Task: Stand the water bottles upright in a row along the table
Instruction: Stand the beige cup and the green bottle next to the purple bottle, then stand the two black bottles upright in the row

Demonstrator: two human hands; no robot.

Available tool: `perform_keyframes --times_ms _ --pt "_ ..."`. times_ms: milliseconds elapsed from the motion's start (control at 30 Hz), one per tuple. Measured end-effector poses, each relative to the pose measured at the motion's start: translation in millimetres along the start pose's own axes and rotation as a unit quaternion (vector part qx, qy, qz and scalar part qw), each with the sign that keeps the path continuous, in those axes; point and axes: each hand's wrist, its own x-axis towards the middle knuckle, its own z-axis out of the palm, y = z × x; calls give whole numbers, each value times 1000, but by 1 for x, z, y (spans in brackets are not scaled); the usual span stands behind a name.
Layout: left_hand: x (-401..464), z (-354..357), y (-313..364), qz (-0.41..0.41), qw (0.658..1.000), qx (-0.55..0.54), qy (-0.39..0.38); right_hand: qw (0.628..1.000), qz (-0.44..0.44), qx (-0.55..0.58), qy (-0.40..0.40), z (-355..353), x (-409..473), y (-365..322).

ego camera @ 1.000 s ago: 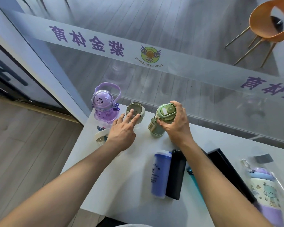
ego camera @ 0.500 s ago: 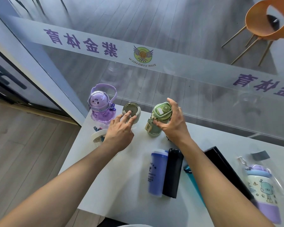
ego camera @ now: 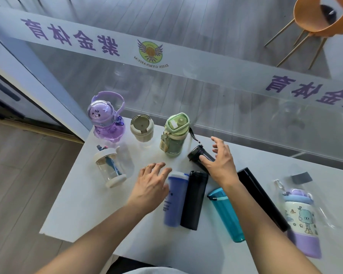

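Note:
Three bottles stand upright along the far edge of the white table (ego camera: pixel 83 204): a purple bear-shaped bottle (ego camera: pixel 107 121), a beige cup (ego camera: pixel 141 130) and a green bottle (ego camera: pixel 174 135). A clear bottle (ego camera: pixel 111 167) lies at the left. Lying flat nearer me are a blue bottle (ego camera: pixel 174 200), a black bottle (ego camera: pixel 194 200), a teal bottle (ego camera: pixel 226 212), a long black flask (ego camera: pixel 263 198) and a cartoon-printed purple bottle (ego camera: pixel 303 220). My left hand (ego camera: pixel 151 184) hovers open beside the blue bottle's cap. My right hand (ego camera: pixel 220 161) is spread open over a small dark bottle (ego camera: pixel 196 155), fingertips touching it.
A glass wall with a white banner of purple characters (ego camera: pixel 166 54) runs right behind the table's far edge. An orange chair (ego camera: pixel 315 18) stands beyond the glass. A grey patch (ego camera: pixel 301 177) lies on the table at the right. Wooden floor drops off at the left.
Both hands have let go of the beige cup and the green bottle, which now stand alone. The hands drew back toward me, the right one onto the small dark bottle.

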Motion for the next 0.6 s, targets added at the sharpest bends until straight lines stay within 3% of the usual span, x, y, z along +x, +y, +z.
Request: perform_keyframes --times_ms 300,600 --pt "-9 61 56 28 991 46 -120 989 6 -128 -71 6 26 38" --pt "-13 72 75 1 991 46 -129 957 12 -247 -149 47 64 33"
